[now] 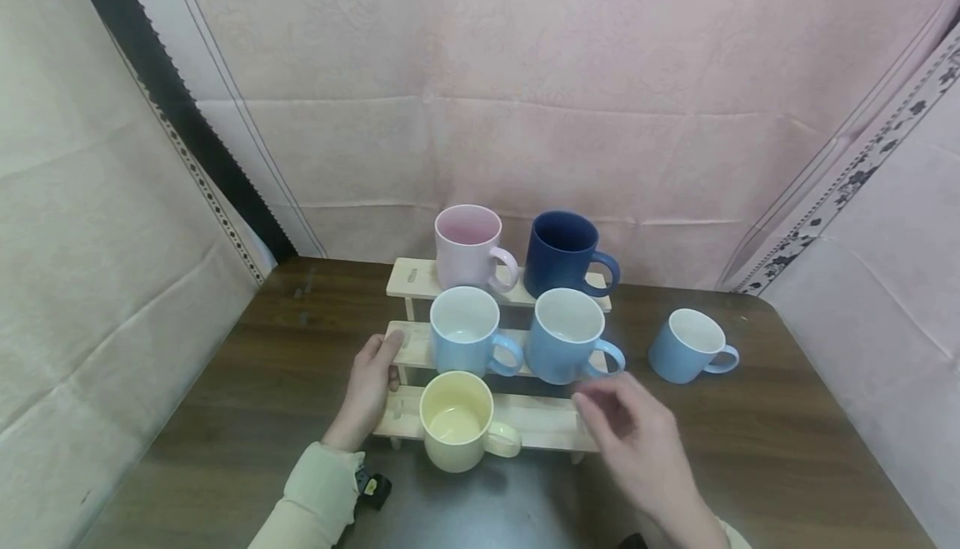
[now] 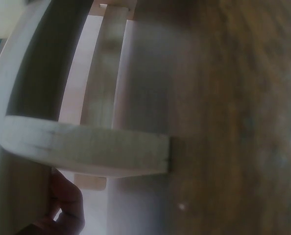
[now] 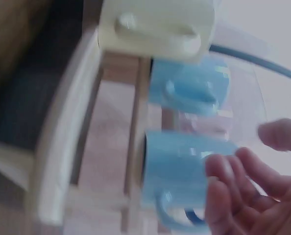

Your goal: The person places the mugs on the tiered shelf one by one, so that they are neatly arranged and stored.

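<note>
A three-step wooden mug rack (image 1: 540, 422) stands on the table. My left hand (image 1: 366, 391) holds the left end of its middle step; in the left wrist view, curled fingers (image 2: 71, 203) show beneath the wood. My right hand (image 1: 645, 441), loosely bent and holding nothing, hovers by the rack's right end, just below the handle of the right light blue mug (image 1: 561, 345). Beside that mug, on the same step, sits another light blue mug (image 1: 461, 341). A pale yellow mug (image 1: 453, 432) occupies the bottom step. The top step bears a pink mug (image 1: 465, 253) and a navy mug (image 1: 555, 262).
One more light blue mug (image 1: 675, 357) stands on the dark wooden table (image 1: 787, 441), right of the rack. Pale cloth (image 1: 525, 149) hangs behind the table and along both sides.
</note>
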`<state>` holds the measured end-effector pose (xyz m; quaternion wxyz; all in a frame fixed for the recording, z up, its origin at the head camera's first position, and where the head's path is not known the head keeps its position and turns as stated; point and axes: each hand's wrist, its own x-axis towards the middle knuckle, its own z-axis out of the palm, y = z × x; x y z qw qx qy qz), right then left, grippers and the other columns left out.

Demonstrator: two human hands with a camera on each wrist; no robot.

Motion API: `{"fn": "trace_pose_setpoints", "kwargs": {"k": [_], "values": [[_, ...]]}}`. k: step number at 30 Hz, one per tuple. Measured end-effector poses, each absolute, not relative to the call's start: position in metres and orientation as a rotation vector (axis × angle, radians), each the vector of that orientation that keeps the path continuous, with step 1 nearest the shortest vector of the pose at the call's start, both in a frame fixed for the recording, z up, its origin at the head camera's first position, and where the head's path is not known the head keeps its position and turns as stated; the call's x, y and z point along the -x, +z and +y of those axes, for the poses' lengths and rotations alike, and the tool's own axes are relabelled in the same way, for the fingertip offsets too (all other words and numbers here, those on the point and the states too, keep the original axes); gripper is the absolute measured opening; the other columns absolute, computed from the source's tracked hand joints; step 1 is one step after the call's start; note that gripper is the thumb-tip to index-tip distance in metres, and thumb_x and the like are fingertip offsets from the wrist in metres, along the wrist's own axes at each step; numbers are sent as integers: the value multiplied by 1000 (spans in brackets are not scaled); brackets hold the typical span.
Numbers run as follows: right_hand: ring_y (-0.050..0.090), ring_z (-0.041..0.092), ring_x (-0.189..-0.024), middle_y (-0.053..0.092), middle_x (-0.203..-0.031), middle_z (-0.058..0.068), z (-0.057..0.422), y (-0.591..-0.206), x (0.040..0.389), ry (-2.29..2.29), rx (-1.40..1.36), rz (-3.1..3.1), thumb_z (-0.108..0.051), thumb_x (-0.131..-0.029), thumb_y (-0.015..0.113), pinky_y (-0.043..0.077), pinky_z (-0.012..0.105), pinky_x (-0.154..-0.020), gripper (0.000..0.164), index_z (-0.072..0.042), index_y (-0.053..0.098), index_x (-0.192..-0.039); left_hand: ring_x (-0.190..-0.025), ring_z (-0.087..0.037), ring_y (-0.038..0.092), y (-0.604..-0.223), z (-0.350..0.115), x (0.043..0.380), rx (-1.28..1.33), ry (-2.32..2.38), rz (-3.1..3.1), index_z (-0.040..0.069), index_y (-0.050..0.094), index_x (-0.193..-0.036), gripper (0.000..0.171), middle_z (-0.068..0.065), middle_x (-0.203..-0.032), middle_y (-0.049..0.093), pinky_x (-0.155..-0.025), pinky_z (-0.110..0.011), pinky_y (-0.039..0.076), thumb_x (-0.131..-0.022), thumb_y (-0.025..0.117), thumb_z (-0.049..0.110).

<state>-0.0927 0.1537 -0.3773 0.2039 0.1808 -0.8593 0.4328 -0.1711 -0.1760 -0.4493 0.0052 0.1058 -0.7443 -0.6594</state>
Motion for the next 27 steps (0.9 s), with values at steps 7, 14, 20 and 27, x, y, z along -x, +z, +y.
{"fn": "trace_pose_setpoints", "kwargs": {"k": [7, 14, 20, 27], "values": [[58, 5, -64, 63, -79, -3, 195, -364, 105, 1141, -336, -2125, 5, -87, 68, 44, 13, -59, 14, -1, 68, -99, -66, -22, 44, -449, -176, 172, -327, -2047, -2328, 7, 50, -106, 54, -5, -77, 43, -62, -29, 37, -98, 41, 60], [53, -10, -73, 59, -91, -14, 246, -363, 124, 967, 56, -2135, -14, -93, 66, 39, 8, -69, 18, 0, 68, -104, -66, -22, 44, -450, -176, 171, -331, -2038, -2334, 7, 50, -105, 54, -5, -76, 43, -62, -30, 37, -98, 41, 60], [45, -7, -81, 56, -105, 8, 292, -382, 144, 888, 300, -2283, -22, -96, 59, 33, 18, -72, 28, 0, 65, -113, -66, -22, 44, -450, -176, 171, -325, -2042, -2324, 7, 50, -104, 53, -5, -75, 43, -62, -30, 37, -98, 42, 59], [47, 42, -112, 44, -129, 27, 321, -404, 158, 941, 457, -2484, -23, -100, 49, 37, 44, -85, 47, 5, 47, -137, -66, -22, 45, -450, -176, 172, -337, -2036, -2330, 7, 50, -104, 54, -5, -75, 43, -62, -30, 37, -98, 41, 60]]}}
